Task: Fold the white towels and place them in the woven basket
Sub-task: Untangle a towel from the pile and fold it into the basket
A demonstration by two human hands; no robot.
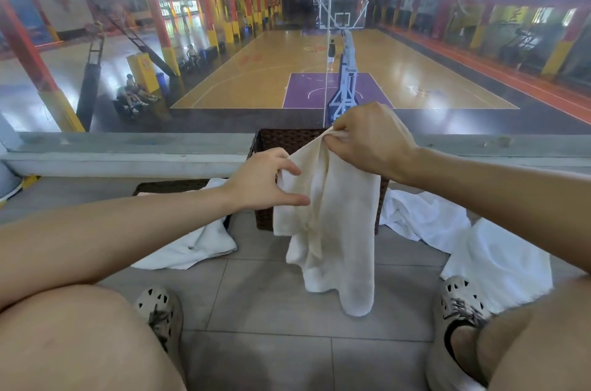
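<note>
Towel [332, 224], off-white and crumpled, hangs at the centre of the frame in front of the basket [287, 139]. Its lower end trails down toward the floor [271, 294], though I cannot tell whether it touches the tiles. My right grip [371, 138] pinches the top corner of the cloth, fingers bunched tight around it, just above the basket's rim. My left grip [259, 179] is at the towel's left edge, a little lower. Its thumb and forefinger are spread in a C and lie against the cloth. The other fingers are hidden, so I cannot tell whether this grip really holds the fabric.

The basket is dark brown and woven. It stands on the floor against the low ledge below the glass [192, 71], and the towel covers most of its front. More white towels lie loose on the tiles. One heap [198, 246] sits left of the basket under my left forearm, and a larger spread [425, 218] runs from the basket's right side toward the lower right. My knees fill the bottom corners, with a pale shoe [160, 310] beside each. Through the glass, in the upper half, lies a basketball court [271, 71].
</note>
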